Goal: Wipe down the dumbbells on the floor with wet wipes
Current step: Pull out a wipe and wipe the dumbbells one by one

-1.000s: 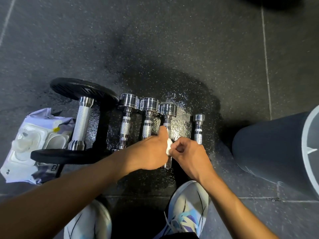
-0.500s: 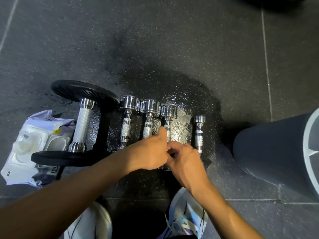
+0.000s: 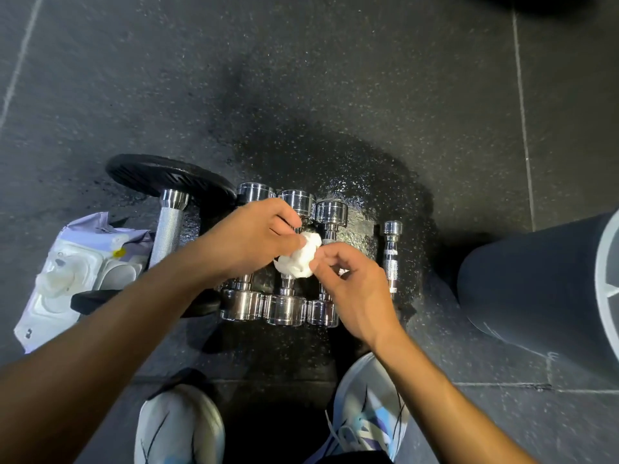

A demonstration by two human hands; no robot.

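Standing over the row, the person has two pale sneakers at the bottom edge, and both forearms reach out above them. A second ago the hands were low, pressed together on the third chrome dumbbell's handle with only a sliver of white showing; now they have come up off the metal, and the wet wipe is bunched into a ball in the air between them. The left hand pinches its upper edge with thumb and curled fingers, and the right hand holds its lower side with the fingertips, the other fingers loosely bent. This looks like refolding or balling up the wipe, either to find a clean face or because that dumbbell is done.

Under the hands, three chrome dumbbells lie side by side and touching on the wet, glistening floor. A thin small dumbbell lies a little apart on their right, and a large dumbbell with black plates lies on their left.

Left of that sits the wipes packet, its lid flipped open and a white sheet poking out. On the far right is a dark bin; its inside cannot be seen
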